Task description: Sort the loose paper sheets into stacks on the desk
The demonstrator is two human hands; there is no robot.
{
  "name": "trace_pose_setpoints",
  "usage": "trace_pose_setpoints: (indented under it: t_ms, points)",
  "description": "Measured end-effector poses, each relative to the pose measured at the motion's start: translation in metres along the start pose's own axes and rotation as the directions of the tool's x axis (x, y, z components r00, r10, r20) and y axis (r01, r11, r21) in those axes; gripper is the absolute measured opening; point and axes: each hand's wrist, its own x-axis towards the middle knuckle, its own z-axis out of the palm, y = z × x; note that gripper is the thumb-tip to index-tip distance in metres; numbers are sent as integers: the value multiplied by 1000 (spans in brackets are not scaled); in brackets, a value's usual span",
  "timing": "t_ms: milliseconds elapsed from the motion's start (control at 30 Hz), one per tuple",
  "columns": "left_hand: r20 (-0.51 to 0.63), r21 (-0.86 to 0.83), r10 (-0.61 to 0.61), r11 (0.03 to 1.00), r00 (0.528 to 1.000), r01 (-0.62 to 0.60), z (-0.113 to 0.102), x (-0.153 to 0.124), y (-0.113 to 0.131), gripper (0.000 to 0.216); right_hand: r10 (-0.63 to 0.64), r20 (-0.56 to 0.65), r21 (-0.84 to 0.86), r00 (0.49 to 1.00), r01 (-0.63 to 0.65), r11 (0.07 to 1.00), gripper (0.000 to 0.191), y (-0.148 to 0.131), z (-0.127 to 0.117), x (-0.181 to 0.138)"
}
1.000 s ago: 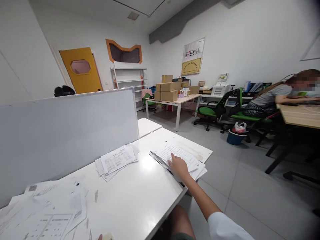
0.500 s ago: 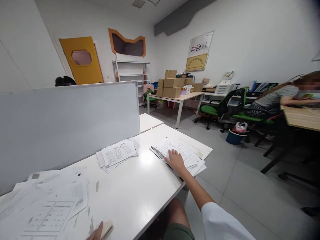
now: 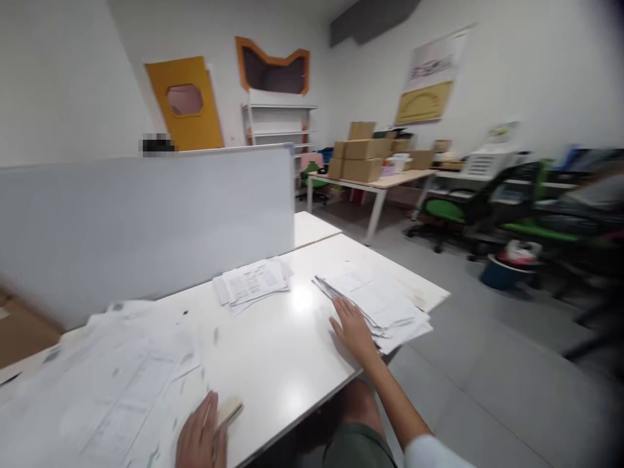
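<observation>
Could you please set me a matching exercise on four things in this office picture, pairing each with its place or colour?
Column one:
1. left hand
2. right hand
3. cardboard boxes
4. door

Column two:
A. orange
B. on the far table
C. touching a small beige block
D. at the edge of the right-hand paper stack

Pairs: 1-C, 2-D, 3-B, 4-A.
</observation>
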Motion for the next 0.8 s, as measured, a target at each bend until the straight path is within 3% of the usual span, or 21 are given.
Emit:
trace_pose_setpoints:
  t_ms: [100,200,267,333,433,633,733,800]
  points:
    - [-13,100,-156,983,988,157,-25,8,-13,48,-257,-43,201,965,261,944,55,-25,31,-58]
    - [-44,319,-328,891,944,324,-48,16,-49,50,-286,7,224,958,277,934,55,-28,55,-90]
    - [-40,466,-491,761,870,451,-58,17,-74,60,-272,20,200,962,263,944,56,-27,62,-94]
    - [14,534,-589,688,808,492,-63,16,-89,65,-263,18,184,965,255,949,57,-28,63,-91]
    - [102,554,-593,701,799,449,-63,14,-93,60,-259,20,163,966,253,954,57,-30,59,-87]
    - [221,589,-513,748,829,306,-56,16,-67,57,-229,-12,148,973,228,962,54,-37,55,-89]
    - [267,610,-489,753,830,247,-58,24,-59,50,-212,5,184,977,207,961,54,-37,52,-87]
    - [297,617,-477,757,827,215,-65,29,-56,57,-200,11,247,980,191,950,53,-37,48,-87]
